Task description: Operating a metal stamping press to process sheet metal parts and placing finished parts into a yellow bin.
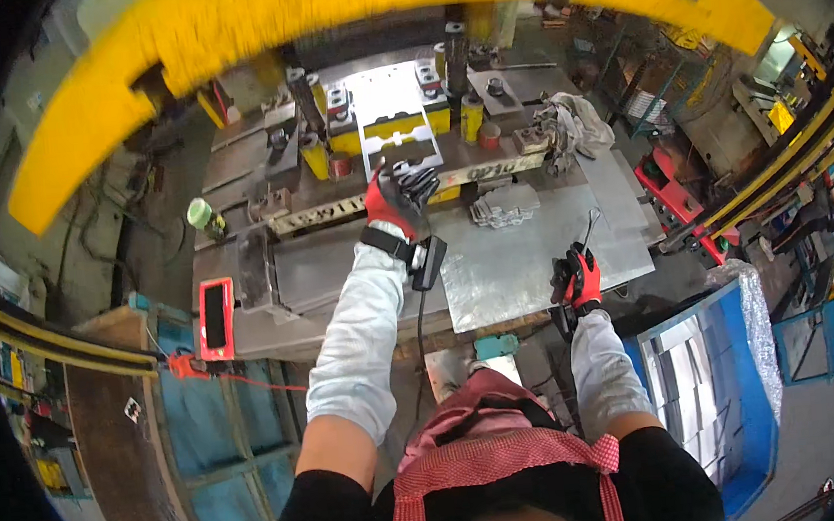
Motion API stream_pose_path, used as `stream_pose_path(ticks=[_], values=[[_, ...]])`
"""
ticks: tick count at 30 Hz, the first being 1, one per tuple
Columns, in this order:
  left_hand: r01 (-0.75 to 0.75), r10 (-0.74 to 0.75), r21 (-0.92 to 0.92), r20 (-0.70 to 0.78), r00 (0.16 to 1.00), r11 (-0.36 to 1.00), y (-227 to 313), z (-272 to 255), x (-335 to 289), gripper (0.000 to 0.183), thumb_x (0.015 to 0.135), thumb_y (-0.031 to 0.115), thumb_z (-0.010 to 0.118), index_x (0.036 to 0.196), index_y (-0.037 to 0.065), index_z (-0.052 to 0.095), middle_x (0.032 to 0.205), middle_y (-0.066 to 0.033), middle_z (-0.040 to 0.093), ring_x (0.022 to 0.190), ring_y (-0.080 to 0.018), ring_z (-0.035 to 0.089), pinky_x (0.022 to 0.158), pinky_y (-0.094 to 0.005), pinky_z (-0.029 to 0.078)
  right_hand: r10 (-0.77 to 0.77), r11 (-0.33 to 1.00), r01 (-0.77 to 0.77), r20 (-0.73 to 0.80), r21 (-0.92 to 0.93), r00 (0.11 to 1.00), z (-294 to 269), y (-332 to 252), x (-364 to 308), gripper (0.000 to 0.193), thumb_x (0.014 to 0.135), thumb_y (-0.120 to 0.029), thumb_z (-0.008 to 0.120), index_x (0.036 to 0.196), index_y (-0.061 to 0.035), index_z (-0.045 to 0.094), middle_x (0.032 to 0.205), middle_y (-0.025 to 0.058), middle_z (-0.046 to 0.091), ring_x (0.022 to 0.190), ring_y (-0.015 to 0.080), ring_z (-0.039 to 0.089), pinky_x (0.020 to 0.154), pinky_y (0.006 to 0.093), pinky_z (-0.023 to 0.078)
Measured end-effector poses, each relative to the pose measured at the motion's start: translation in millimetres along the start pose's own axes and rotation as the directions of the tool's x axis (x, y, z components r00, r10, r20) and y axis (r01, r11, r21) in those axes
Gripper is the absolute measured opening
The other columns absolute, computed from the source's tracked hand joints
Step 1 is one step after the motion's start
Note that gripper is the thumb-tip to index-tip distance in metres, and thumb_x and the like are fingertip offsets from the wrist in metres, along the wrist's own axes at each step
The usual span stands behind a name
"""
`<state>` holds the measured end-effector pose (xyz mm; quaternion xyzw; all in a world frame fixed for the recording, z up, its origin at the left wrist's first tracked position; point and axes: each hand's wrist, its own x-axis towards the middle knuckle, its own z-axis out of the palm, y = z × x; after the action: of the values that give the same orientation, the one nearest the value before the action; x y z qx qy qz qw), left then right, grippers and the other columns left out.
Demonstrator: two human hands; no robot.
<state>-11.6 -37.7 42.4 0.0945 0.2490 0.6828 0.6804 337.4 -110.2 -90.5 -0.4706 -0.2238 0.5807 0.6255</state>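
My left hand, in a red and black glove, is at the near edge of a flat metal sheet with cut-outs in the press die. Its thumb and fingers are apart; whether they touch the sheet cannot be made out. My right hand, gloved alike, is closed around a thin metal rod-like tool that points up and away over a bare metal plate. A small stack of cut metal pieces lies on that plate, between my hands.
A yellow press frame arches overhead. Guide posts flank the die. A red-cased phone lies at left, near a green-lidded bottle. Rags sit at right. A blue bin holds metal pieces.
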Motion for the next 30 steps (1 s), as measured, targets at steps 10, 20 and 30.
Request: stream_pose_path(ticks=[10,20,30], values=[[-0.039,0.036,0.048,0.070,0.997,0.998,-10.5,-21.9,-32.2,0.040,0.092,0.033,0.034,0.110,0.003,0.053,0.094,-0.0176,0.063,0.080,-0.0289,0.063,0.076,-0.0384,0.051,-0.153,0.973,0.199,0.321,-0.114,0.935,85.9,-50.7,-14.3,0.041,0.083,-0.013,0.058,0.121,-0.0088,0.043,0.080,0.0055,0.059,0.048,0.0104,0.049,0.043,0.0243,0.042],[-0.107,0.098,0.084,0.106,0.990,0.991,-26.3,-47.4,-68.6,0.042,0.095,0.031,0.034,0.120,-0.001,0.046,0.097,-0.0189,0.062,0.080,-0.0269,0.064,0.073,-0.0370,0.054,-0.037,0.257,0.959,0.990,-0.121,0.135,280.0,-96.5,82.6,0.024,0.080,-0.011,0.059,0.103,-0.0053,0.057,0.082,0.0051,0.057,0.072,0.0143,0.058,0.063,0.0277,0.047],[-0.158,0.461,0.982,0.091,0.883,0.108,58.3,-176.4,-387.2,0.033,0.085,0.020,0.049,0.109,0.000,0.058,0.100,-0.0129,0.062,0.089,-0.0207,0.057,0.080,-0.0299,0.044,0.350,0.862,0.001,0.596,-0.507,0.722,115.5,-108.2,-50.1,0.051,0.077,-0.006,0.054,0.126,-0.0016,0.040,0.075,0.0074,0.058,0.045,0.0091,0.046,0.039,0.0216,0.038]])
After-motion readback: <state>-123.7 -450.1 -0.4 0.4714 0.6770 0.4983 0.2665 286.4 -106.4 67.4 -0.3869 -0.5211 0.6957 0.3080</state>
